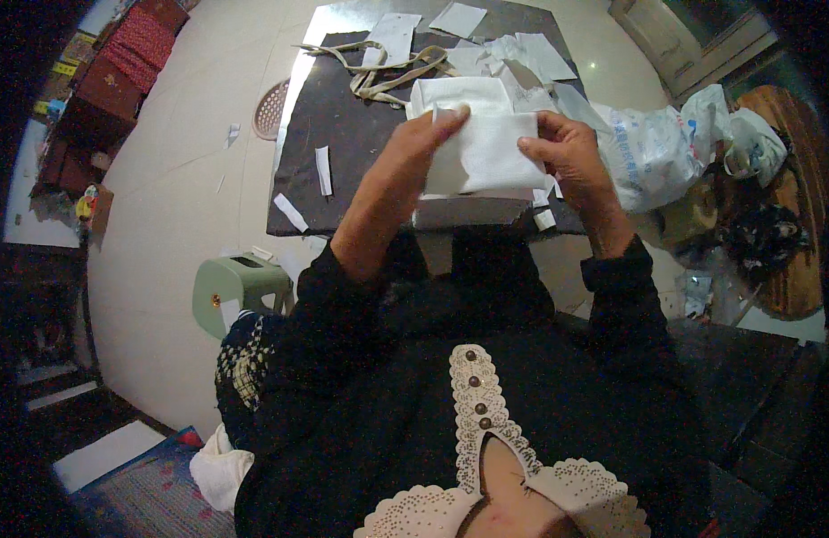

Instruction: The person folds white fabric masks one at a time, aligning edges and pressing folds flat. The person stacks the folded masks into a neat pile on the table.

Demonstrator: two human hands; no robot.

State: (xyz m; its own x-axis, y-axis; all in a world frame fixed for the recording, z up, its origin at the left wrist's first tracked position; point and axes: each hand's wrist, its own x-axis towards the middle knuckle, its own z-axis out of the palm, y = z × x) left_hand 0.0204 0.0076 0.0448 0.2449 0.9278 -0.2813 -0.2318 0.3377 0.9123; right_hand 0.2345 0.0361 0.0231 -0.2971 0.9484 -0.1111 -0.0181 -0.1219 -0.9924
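Observation:
Between my hands is a flat, folded piece of white cloth (495, 151). The left hand (418, 138) holds its left side, with the thumb lying on top. At the right edge, my right hand (568, 144) pinches it between thumb and fingers. Beneath and behind it is more folded white cloth (461, 91), perhaps a stack, near the table's front edge. How many layers it has cannot be told. A long beige fabric strap (387, 84) lies in loops just beyond my left hand.
The table carries a dark cover (361, 148), with white scraps (324, 170) at the left and loose white sheets (455, 19) at the far side. A white plastic sack (646, 158) bearing print stands at the right. A green plastic stool (236, 289) is on the left floor.

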